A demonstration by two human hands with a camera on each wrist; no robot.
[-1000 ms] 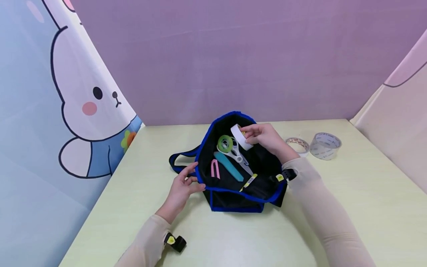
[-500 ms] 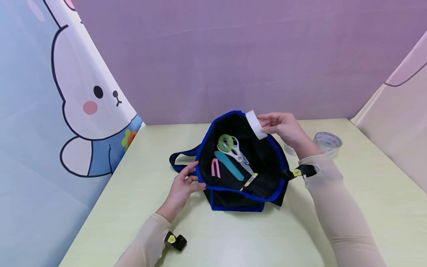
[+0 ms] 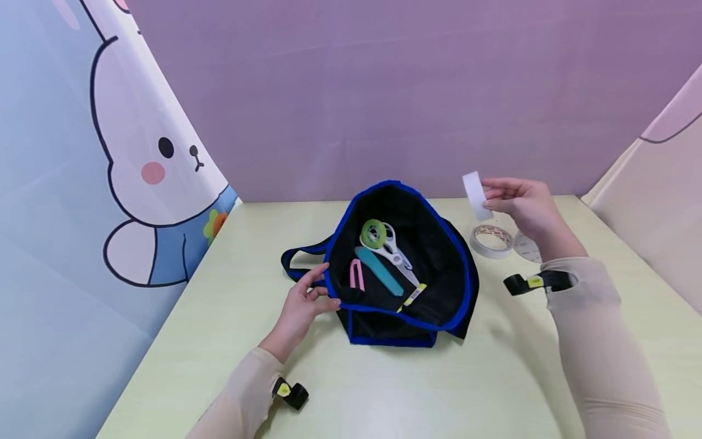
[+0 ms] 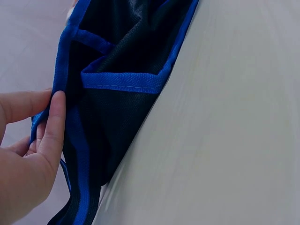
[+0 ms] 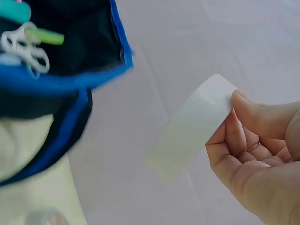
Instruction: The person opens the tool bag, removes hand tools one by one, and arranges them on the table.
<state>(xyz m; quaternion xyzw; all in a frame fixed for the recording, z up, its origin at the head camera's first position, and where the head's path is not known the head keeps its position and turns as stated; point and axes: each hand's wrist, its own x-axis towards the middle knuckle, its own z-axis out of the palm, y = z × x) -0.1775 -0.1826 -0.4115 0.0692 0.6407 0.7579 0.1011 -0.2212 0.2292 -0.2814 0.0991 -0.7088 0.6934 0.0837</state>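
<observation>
My left hand (image 3: 298, 314) pinches the blue-edged rim of a black fabric bag (image 3: 436, 250); the left wrist view shows thumb and fingers on the blue trim (image 4: 63, 61). Raised to the right of the bag, my right hand (image 3: 529, 207) holds a white roll of tape (image 3: 476, 195) by one side, between thumb and fingers. The bag gapes toward me. Inside lie a green roll of tape (image 3: 374, 234), white-handled scissors (image 3: 390, 249), a teal utility knife (image 3: 379, 271), a pink U-shaped item (image 3: 353, 274) and a slim yellow-and-white item (image 3: 414, 296).
Behind and right of the bag, a ring of tape (image 3: 488, 251) sits on the pale table (image 3: 384, 390). A clear tape roll (image 3: 526, 249) stands beside it, partly covered by my right hand. A strap handle (image 3: 290, 265) sticks out at the bag's left. A purple backdrop rises behind.
My right hand has carried the white tape roll up out of the bag and to the right, over the table by the other rolls. My left hand stays on the rim.
</observation>
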